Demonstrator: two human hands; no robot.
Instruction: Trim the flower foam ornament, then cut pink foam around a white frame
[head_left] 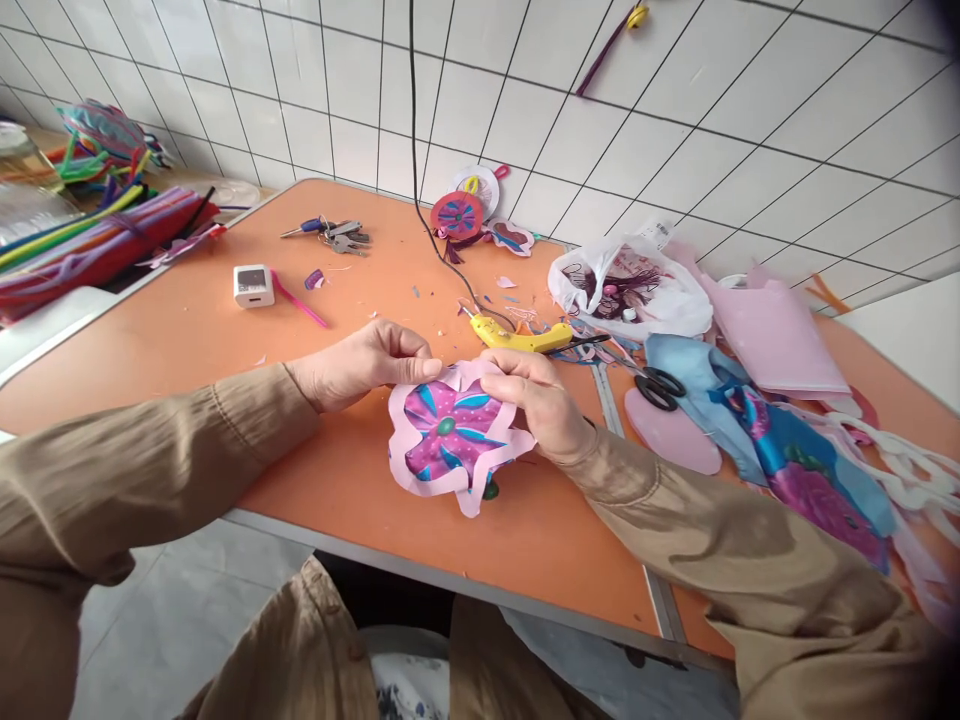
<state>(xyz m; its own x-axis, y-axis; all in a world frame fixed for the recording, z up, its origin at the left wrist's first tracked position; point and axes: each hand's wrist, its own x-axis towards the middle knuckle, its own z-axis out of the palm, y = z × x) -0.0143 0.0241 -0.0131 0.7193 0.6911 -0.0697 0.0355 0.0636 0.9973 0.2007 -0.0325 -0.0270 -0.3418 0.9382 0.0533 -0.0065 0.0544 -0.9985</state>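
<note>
Between my two hands is a flower-shaped fabric piece with a pale pink border and a shiny purple and blue patterned middle. My left hand pinches its upper left edge between thumb and fingers. On the upper right edge, my right hand is closed with the thumb on top. The piece is held tilted over the front part of the orange table. A small dark green bit shows behind its lower edge. Just beyond my fingers lies a yellow glue gun.
Black-handled scissors, blue fabric and pink sheets crowd the right side. A plastic bag holds dark tassels. Keys and a white charger lie at the left. A black cord hangs down to the table.
</note>
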